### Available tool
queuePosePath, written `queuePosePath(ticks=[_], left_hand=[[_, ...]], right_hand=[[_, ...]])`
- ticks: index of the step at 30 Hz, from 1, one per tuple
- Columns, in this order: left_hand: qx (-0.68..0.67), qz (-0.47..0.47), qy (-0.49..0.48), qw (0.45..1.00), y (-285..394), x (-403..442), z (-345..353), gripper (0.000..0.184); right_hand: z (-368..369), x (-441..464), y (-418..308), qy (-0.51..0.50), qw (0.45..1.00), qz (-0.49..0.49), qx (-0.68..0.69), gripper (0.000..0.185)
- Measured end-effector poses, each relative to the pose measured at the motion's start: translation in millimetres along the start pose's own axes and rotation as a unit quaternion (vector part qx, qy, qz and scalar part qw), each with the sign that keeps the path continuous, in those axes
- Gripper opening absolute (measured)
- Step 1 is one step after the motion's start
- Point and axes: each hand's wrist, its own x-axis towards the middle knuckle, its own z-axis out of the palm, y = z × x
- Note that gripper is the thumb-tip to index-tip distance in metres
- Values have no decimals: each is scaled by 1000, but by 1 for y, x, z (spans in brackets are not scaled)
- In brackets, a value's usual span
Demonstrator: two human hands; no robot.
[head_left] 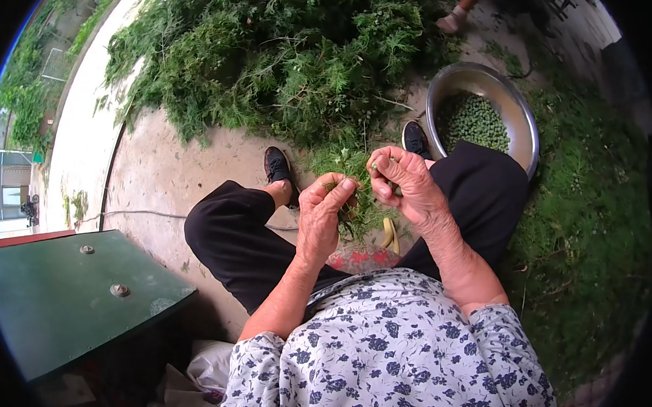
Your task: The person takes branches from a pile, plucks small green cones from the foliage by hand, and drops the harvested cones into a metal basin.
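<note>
My left hand (325,211) is closed on a green sprig (350,215), whose leafy end hangs below the fingers. Beside it on the right, my right hand (406,181) is pinched, with small green bits showing at the fingertips and in the curled fingers. The two hands are close together but apart, above the ground between my knees. To the right of my right hand stands a metal basin (526,123) holding many small green berries (476,122). A big heap of green branches (274,59) lies in front of my feet.
Cut greenery (586,241) covers the ground on the right. A yellow peel-like thing (390,235) lies between my legs. At the left is a green metal box (72,290), with a cable (153,212) beyond it. Another person's gloved hand (451,21) reaches down at the top right.
</note>
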Motion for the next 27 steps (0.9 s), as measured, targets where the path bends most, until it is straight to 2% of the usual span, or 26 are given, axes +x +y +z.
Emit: queuePosePath(ticks=[1,3,7,9,10,11,15,22,24,27], left_hand=[[0,0,0,1000,2,0,3,11],[-7,20,33,999,5,-1,10,13],[21,20,30,999,2,0,7,16],[54,1,47,997,4,-2,8,20],[55,1,47,997,5,-3,8,20],[58,-7,39,998,7,-4,8,19],[65,-37,7,997,13,-5,8,17],[105,-53,20,993,20,-7,11,21],[119,-51,-4,992,18,-5,6,23],[121,-48,-11,991,15,-5,4,22]], right_hand=[[6,-1,-7,0,1000,0,0,19],[18,-3,-20,79,996,-32,22,19],[2,1,-17,15,998,-32,46,17],[1,3,-13,28,999,-28,-6,16],[5,5,-11,37,985,-79,-149,15],[9,6,-9,44,948,-127,-288,16],[9,5,-10,-1,939,-123,-320,19],[7,4,-15,-11,914,-107,-390,21],[4,6,-15,-65,865,-176,-466,19],[6,7,-14,-78,879,-176,-435,18]])
